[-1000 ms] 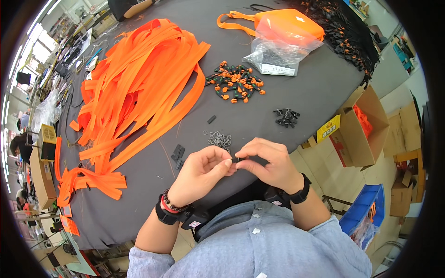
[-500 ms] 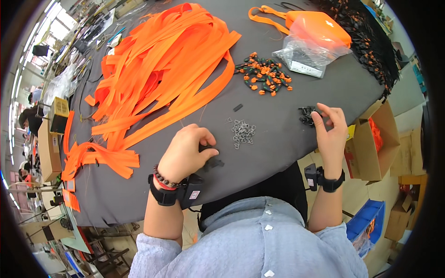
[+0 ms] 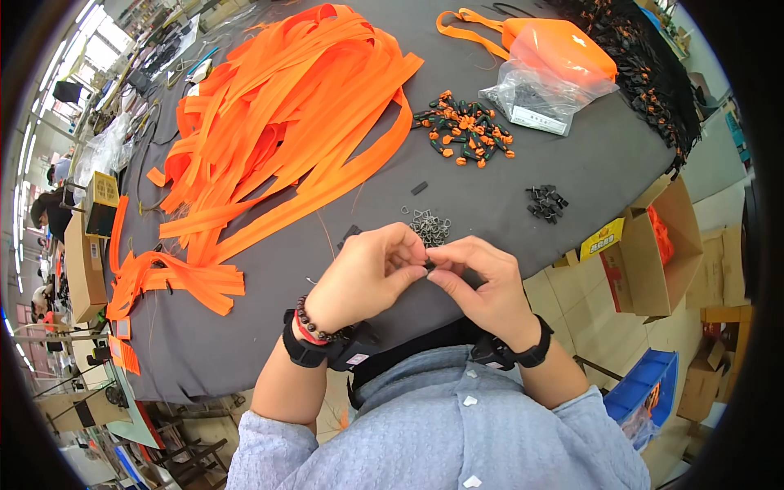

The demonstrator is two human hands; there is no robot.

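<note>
Both my hands are together over the near part of the table. Fingertips of my left hand [image 3: 359,273] and my right hand [image 3: 486,282] meet in pinches around a small black piece [image 3: 429,265]; its exact kind is too small to tell. Just beyond the fingers lies a heap of small silver wire loops [image 3: 430,227], partly covered by them. A pile of small black hardware pieces [image 3: 547,203] sits to the right. Beside my left hand, a flat dark piece [image 3: 349,235] shows on the cloth. Another small dark strip [image 3: 419,189] lies past the loops.
Long orange zipper tapes [image 3: 286,122] are heaped at left. Farther back are orange-and-black pulls [image 3: 465,131], a clear plastic bag [image 3: 535,94] and an orange pouch [image 3: 572,49]. Black cords [image 3: 645,73] hang over the far right edge. A cardboard box [image 3: 645,282] and blue crate [image 3: 641,388] stand beyond it.
My right hand has left the black hardware pile and come across to the middle. My left hand has moved right, and the fingertips of both now meet at a small black piece.
</note>
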